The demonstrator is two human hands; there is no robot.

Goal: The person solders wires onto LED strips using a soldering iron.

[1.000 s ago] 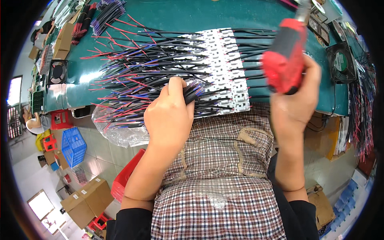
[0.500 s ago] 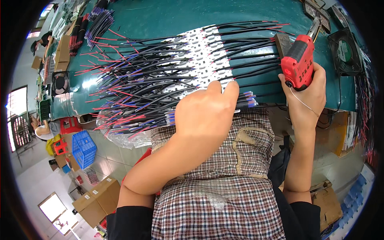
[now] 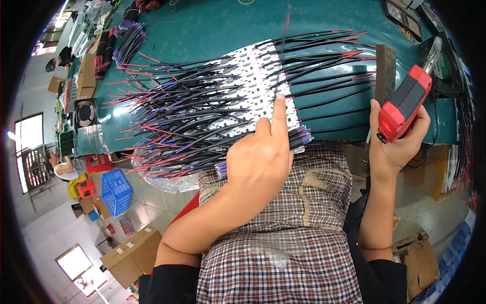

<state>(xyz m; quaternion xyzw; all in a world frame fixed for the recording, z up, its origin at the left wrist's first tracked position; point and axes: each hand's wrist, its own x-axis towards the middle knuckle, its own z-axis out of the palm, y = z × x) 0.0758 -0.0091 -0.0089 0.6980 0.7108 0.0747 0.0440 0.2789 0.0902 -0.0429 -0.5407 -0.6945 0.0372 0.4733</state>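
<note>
My left hand (image 3: pixel 259 157) is closed round a bundle of short black wires (image 3: pixel 302 136) with red and blue ends, which show on both sides of the palm. From its extended index finger a single thin wire (image 3: pixel 283 45) stands up, blurred, with a reddish tip. The fingertip is over a panel of white circuit boards (image 3: pixel 248 58) on the table; my thumb is hidden. Many black wires (image 3: pixel 172 101) fan out left of the panel, more to its right. My right hand (image 3: pixel 400 147) grips a red-and-black soldering gun (image 3: pixel 405 104), its metal tip pointing up and away.
A dark bar (image 3: pixel 386 73) lies across the right-hand wire ends on the green table (image 3: pixel 202 25). A black fan (image 3: pixel 443 66) stands at the right, and wire bundles (image 3: pixel 130 44) lie far left. Clear plastic (image 3: pixel 174 183) hangs at the front edge. Another person (image 3: pixel 63 167) sits at left.
The soldering gun has moved right, away from the boards and off the dark bar. My left index finger has straightened over the panel, and an upright wire now shows above it.
</note>
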